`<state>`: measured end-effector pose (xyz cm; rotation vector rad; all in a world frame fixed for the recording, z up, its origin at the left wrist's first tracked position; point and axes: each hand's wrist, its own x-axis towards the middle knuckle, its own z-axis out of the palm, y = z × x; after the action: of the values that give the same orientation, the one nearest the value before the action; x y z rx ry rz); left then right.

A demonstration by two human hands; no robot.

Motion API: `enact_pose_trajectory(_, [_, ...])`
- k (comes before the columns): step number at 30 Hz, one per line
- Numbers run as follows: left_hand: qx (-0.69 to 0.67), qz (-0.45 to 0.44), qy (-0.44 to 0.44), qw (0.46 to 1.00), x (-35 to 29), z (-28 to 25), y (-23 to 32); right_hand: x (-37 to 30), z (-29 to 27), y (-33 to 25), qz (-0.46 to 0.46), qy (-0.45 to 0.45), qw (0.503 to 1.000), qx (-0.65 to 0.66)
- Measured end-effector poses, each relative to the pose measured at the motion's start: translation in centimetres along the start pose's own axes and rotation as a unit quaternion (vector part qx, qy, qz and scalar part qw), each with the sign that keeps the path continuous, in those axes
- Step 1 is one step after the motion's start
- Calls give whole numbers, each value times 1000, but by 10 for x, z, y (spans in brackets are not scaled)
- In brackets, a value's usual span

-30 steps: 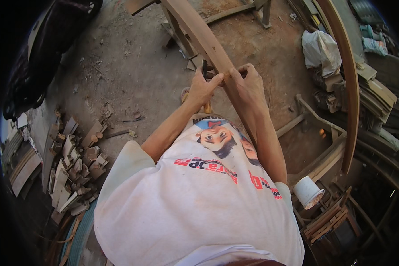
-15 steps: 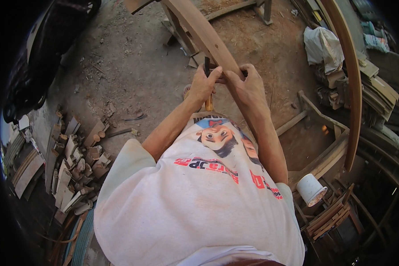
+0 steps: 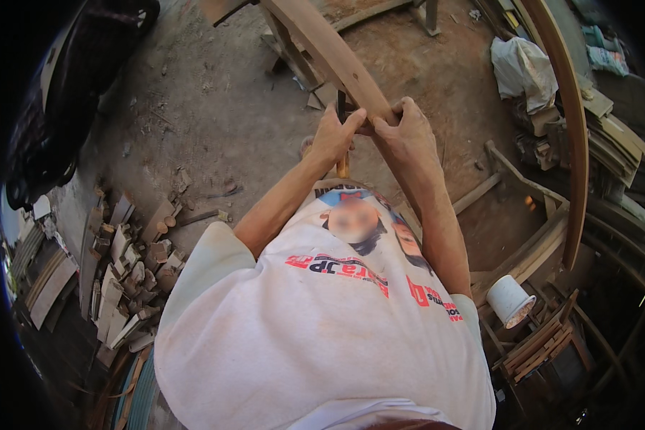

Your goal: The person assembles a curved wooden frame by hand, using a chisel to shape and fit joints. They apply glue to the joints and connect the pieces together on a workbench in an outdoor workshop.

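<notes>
A long, curved brown wooden piece runs from the top of the view down toward my waist. My left hand is closed at its left edge, thumb pointing in over the wood. On the opposite edge my right hand is closed too, its thumb near the left one. Between them they grip a small dark tool across the wood, apparently a spokeshave, mostly hidden by the fingers. Beside the left fingers stands a dark upright bar, and a light wooden handle shows below that hand.
Wood offcuts lie heaped at left. Under the work is a wooden trestle. At right are a white bucket, a curved plank, a white sack and stacked boards. A dark covered object stands far left.
The whole view has shifted slightly, moving things a little to the right. Both hands keep their grip at about the same place on the wood; the tool's right end is now more covered.
</notes>
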<state>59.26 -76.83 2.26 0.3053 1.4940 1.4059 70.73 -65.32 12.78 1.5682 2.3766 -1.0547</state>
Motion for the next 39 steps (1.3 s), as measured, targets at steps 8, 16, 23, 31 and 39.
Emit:
enact_pose_trajectory(8, [-22,-29,-36,999,-2,-7,14,-31,52,33,-239,178,951,-87])
enact_pose_trajectory(16, [51,-63,-32,996,7,-33,9,-44,79,48,-132,183,959,-171])
enact_pose_trajectory(23, [84,-88,-39,992,14,-48,4,-51,75,49,-141,210,954,-158])
enact_pose_trajectory(31, [96,-82,-19,992,-5,-63,-4,-68,96,49,-103,256,952,-134])
enact_pose_trajectory(39, [165,-83,-13,983,-60,-88,-13,-64,110,45,-128,248,949,-146])
